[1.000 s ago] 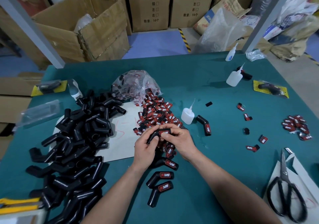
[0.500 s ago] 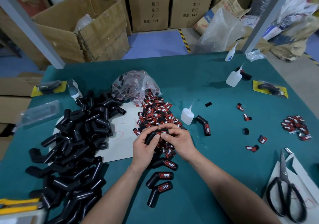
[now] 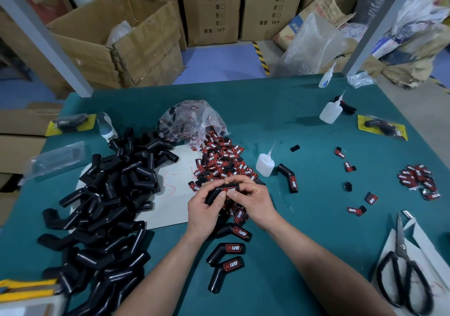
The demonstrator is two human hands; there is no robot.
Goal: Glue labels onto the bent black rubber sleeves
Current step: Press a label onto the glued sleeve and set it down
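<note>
**Pressing a label down onto the sleeve in hand**

We are holding one bent black sleeve (image 3: 220,192) between both hands, lifted just above the near end of the label pile (image 3: 222,162) in the middle of the table (image 3: 304,242). Our left hand (image 3: 203,214) is wrapped around the sleeve's left leg, fingers curled closed on it. Our right hand (image 3: 253,201) is gripping the other end, with its thumb pressing beside the red-and-black label (image 3: 230,190) sitting on top of the sleeve.

Compared with a second ago, our hands have drawn slightly nearer to us and the sleeve has been turned a little, so the label is facing up more plainly; both thumbs are now meeting at its near edge. We are judging that the label is already placed and that we are seating it while the glue takes hold. If so, this sleeve is close to done.

Three labelled sleeves (image 3: 227,251) are lying in a row toward the near edge, and one more (image 3: 288,177) is lying just right of the small glue bottle (image 3: 265,164). The big heap of bare sleeves (image 3: 104,206) on the left side of the table is telling us most of the job is still ahead.
</note>
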